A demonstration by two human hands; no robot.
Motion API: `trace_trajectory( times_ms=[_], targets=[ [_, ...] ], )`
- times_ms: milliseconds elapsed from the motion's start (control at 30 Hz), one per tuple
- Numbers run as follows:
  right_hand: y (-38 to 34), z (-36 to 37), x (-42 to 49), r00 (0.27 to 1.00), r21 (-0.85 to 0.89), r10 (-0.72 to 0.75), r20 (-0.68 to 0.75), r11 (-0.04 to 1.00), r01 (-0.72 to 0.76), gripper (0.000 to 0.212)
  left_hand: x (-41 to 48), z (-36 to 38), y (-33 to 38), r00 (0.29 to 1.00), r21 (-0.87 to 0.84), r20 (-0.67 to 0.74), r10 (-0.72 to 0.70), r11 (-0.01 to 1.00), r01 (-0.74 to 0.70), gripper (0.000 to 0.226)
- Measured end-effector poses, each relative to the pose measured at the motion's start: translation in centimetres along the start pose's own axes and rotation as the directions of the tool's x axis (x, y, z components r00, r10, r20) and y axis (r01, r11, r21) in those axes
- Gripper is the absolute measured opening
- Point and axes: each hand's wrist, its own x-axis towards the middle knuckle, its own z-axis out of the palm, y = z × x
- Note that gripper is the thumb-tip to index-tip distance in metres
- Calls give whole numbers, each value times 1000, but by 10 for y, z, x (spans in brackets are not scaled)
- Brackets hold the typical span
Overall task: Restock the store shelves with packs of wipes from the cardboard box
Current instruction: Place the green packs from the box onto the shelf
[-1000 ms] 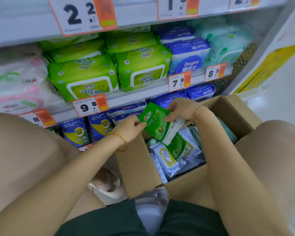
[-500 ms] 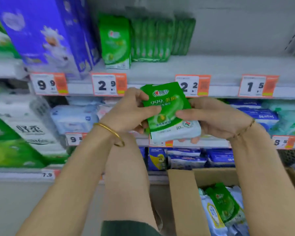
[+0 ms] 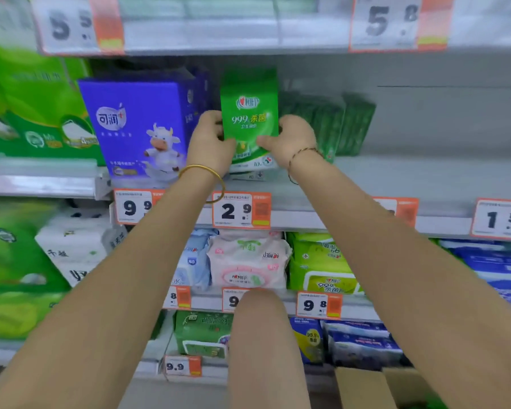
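Store shelving fills the view, with price tags along every shelf edge. Your left hand point(image 3: 208, 143) and right hand point(image 3: 289, 140) both grip one green pack of wipes point(image 3: 250, 119). Left fingers curl round its left edge; right thumb lies across the lower front. The pack is upright with its label facing you, lower edge down at the middle shelf point(image 3: 410, 175), directly above the 2.9 price tag point(image 3: 241, 211). You can't tell whether the shelf or your hands carry its weight.

A purple box point(image 3: 139, 125) with a cartoon cow stands just left of the pack. A row of matching green packs point(image 3: 331, 125) stands on edge just right of it, partly behind your right hand. There's a gold bangle point(image 3: 202, 172) on your left wrist and a thin bracelet point(image 3: 303, 153) on the right.

One shelf down are a pink pack point(image 3: 248, 261) and a lime-green pack point(image 3: 319, 267). The cardboard box point(image 3: 363, 388) sits at bottom right, flaps only; its contents are hidden.
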Motion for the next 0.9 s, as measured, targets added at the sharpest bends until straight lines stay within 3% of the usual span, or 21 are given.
trace_trajectory(
  times_ms=[67, 233, 367, 700, 800, 900],
  targets=[
    [4, 14, 10, 998, -121, 55, 0, 991, -55, 40, 10, 5, -14, 999, 96, 29, -23, 995, 20, 43],
    [21, 37, 20, 992, -280, 116, 58, 955, -95, 43, 29, 13, -49, 962, 271, 176, -210, 950, 158, 43],
    [22, 36, 26, 998, -233, 61, 9, 971, -57, 23, 30, 15, -41, 976, 240, 136, -170, 962, 134, 43],
    [25, 44, 29, 993, -136, 113, -28, 984, -116, 47, 25, 18, -40, 974, 380, 141, -177, 918, 112, 37],
    [25, 36, 22, 993, -100, 110, -43, 989, -113, 51, 5, 21, -26, 992, 441, 45, -116, 893, 85, 45],
    [31, 16, 6, 994, 9, 46, -99, 999, -45, 38, -35, 31, -9, 990, 415, 24, 136, 900, -133, 56]
  ],
)
